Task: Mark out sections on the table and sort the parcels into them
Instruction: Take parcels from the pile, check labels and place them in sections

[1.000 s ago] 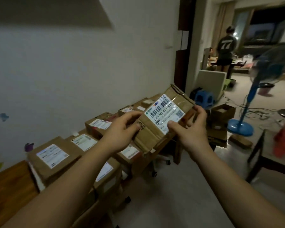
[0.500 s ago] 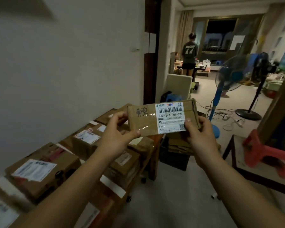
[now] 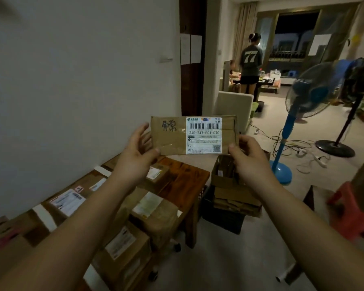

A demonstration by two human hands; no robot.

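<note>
I can't read the small print on the label (image 3: 203, 141); my right hand (image 3: 250, 160) has its fingers hidden behind the parcel (image 3: 168, 141).

Makes two hands, the left hand (image 3: 135, 158) and the right hand (image 3: 250, 160), with one labelled parcel (image 3: 170, 141) pinched between them. Down on the one wooden table (image 3: 183, 181), looks like about six more parcels (image 3: 156, 219), though dim and partly covered, so no firm count. Beyond, shows two standing fans, the blue fan (image 3: 311, 91) and the black fan (image 3: 354, 80), two sheets of paper (image 3: 185, 48) on the door (image 3: 192, 85), two people (image 3: 250, 59) in the far room, one red stool (image 3: 353, 213) and one dark crate (image 3: 221, 221) of flattened cardboard (image 3: 235, 198).
</note>
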